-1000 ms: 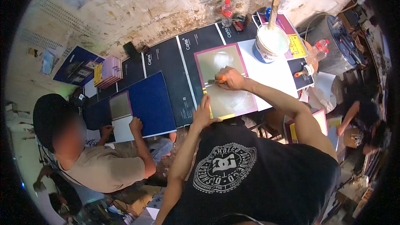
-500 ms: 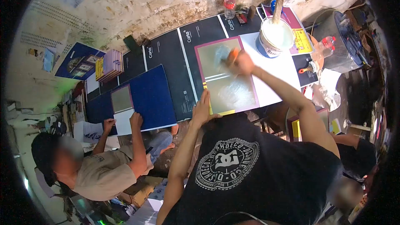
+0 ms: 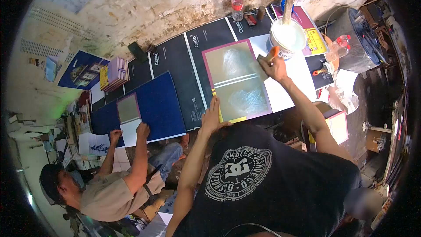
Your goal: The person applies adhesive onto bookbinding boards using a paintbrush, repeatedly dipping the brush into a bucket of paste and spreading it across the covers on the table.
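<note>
My right hand [image 3: 275, 67] grips a paintbrush by its orange handle [image 3: 274, 52]. It is over the right edge of a grey cover board [image 3: 237, 66] with a maroon and yellow border. Shiny, wet-looking white smears lie on both of the board's panels, split by pale strips. My left hand [image 3: 211, 115] lies with fingers stretched at the board's lower left corner, touching its edge. Just beyond my right hand, a bucket [image 3: 280, 52] of white paste stands on white sheets [image 3: 287, 87], with a wooden stick [image 3: 289, 0] upright in it.
At left, a seated co-worker's hands [image 3: 142, 131] rest on a white sheet over a blue board [image 3: 162, 105]. Stacked books [image 3: 116, 73] stand behind. A red-capped bottle [image 3: 237, 6] is by the wall; a second brush [image 3: 322, 70] lies to the right.
My right hand with the paintbrush has moved right, from the board's upper panel to its right edge near the bucket. My left hand stays at the corner.
</note>
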A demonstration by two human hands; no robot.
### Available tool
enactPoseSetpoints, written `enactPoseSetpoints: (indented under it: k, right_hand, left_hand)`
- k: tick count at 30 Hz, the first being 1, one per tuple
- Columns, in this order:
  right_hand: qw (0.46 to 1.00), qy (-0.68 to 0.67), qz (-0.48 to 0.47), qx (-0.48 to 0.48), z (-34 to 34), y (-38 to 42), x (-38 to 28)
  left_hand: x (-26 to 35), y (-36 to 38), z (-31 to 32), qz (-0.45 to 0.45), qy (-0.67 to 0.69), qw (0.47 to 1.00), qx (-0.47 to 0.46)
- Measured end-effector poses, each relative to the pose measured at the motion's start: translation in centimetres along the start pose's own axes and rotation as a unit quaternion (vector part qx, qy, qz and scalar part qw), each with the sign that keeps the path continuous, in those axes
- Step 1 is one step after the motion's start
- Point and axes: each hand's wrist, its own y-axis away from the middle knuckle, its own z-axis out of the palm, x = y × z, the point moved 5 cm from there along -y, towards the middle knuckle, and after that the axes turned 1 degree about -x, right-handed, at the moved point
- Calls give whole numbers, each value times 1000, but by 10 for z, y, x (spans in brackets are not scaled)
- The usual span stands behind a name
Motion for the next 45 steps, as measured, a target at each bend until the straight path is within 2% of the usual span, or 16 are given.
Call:
enactPoseSetpoints:
  k: [2,3,7,11,13,18,21,25,27,31,35,37,39,40,43,45]
  right_hand:
    - [987,64,-82,125,-33,1,-29]
    - [993,-61,-7,102,-32,10,-41]
    - [986,-29,-108,120,26,49,-72]
    - [985,-77,138,72,-5,62,-5]
    - [988,5,95,122,-30,62,-21]
    - [984,-75,46,154,52,71,-98]
    - [979,-80,177,65,70,91,-58]
    - [946,-31,306,103,-23,124,9]
    - [950,48,268,153,-50,135,12]
    - [941,-172,182,228,2,139,-71]
    - [986,-49,139,82,70,148,-125]
    - [950,-97,296,34,58,169,-86]
    - [955,-37,287,63,17,184,-51]
    - [963,-46,200,173,-12,185,-48]
    - [936,166,277,138,-81,180,-18]
    - [931,102,289,200,-102,170,-29]
  left_hand:
    - [-1,-2,1,-3,6,1000,-15]
    - [-2,-3,0,-1,-1,1000,-8]
    - [8,-3,-8,-20,-19,999,-26]
    - [3,0,-7,-3,-28,999,-17]
    - [4,-1,-8,1,-16,1000,-6]
    - [7,1,-12,9,2,1000,-10]
    - [12,4,-16,14,-7,1000,-5]
    - [2,8,-7,52,51,997,34]
    - [-1,3,-4,65,63,995,45]
    - [-8,0,0,101,56,991,62]
    - [-11,-1,0,123,39,990,56]
    - [-10,-1,-2,110,32,992,46]
    - [-2,0,-10,84,31,995,34]
    - [-2,4,-11,71,29,997,24]
    - [-4,3,-8,85,35,995,45]
    - [-5,0,-4,87,48,994,46]
